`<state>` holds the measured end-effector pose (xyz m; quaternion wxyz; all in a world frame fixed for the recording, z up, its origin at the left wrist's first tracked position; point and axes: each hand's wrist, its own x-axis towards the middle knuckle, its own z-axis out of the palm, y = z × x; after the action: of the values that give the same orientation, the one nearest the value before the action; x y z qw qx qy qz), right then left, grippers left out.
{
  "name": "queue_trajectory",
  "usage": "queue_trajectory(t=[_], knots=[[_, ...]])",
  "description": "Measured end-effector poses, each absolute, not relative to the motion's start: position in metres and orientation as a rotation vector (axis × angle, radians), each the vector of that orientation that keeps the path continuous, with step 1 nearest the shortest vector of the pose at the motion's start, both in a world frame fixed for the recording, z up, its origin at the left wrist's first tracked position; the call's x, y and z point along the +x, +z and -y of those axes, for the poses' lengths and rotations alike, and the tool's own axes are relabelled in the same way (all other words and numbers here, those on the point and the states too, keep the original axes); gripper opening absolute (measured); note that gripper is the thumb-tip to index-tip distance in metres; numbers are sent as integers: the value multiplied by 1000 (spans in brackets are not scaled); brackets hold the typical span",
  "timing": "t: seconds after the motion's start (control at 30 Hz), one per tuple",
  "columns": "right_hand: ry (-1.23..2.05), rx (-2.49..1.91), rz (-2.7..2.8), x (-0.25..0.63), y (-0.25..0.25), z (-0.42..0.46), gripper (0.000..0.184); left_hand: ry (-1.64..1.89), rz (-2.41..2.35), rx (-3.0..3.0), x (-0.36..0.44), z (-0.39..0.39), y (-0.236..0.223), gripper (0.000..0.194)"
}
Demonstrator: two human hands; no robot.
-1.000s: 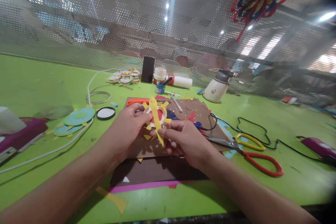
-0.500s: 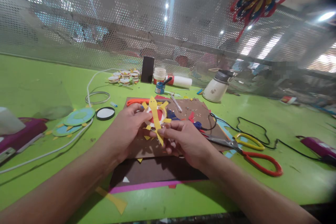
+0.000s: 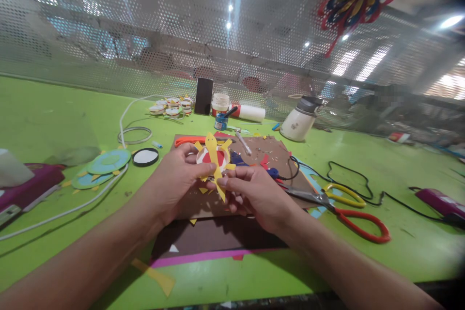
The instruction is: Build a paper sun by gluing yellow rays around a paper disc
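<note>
Between my hands is a small paper turtle [image 3: 214,157], with a round white and red body and yellow legs. A long yellow strip with a head at its top lies across the body. My left hand [image 3: 185,167] grips the turtle's left side, its thumb pressed on the strip. My right hand [image 3: 250,189] pinches the strip's pointed lower end between thumb and fingers. Both hands are above a brown board [image 3: 196,210]. Just behind them lies an orange-handled cutter [image 3: 191,141]. Parts of the fingers are hidden behind the turtle.
Scissors [image 3: 325,199] with yellow and red handles lie at the right, beside a black cord. Farther back stand a white jug [image 3: 298,123], a phone [image 3: 204,97] and a blue jar [image 3: 221,121]. Blue paper discs [image 3: 109,161] and a round lid [image 3: 145,156] lie at the left.
My left thumb has moved down and to the right, from the turtle's body onto the yellow strip. My right hand keeps its pinch and has hardly moved.
</note>
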<state>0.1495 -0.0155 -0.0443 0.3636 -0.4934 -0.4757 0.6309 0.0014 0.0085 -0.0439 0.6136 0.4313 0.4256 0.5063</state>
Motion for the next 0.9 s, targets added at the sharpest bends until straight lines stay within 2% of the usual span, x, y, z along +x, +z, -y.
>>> queue_trajectory(t=[0.5,0.9], knots=[[1580,-1312,1244,148,-44,16,20,1145,-1038,924,3,-4,-36,44],[1491,-1322,1406,150,-46,15,26,1125,-1041,926,1,-5,-40,41]])
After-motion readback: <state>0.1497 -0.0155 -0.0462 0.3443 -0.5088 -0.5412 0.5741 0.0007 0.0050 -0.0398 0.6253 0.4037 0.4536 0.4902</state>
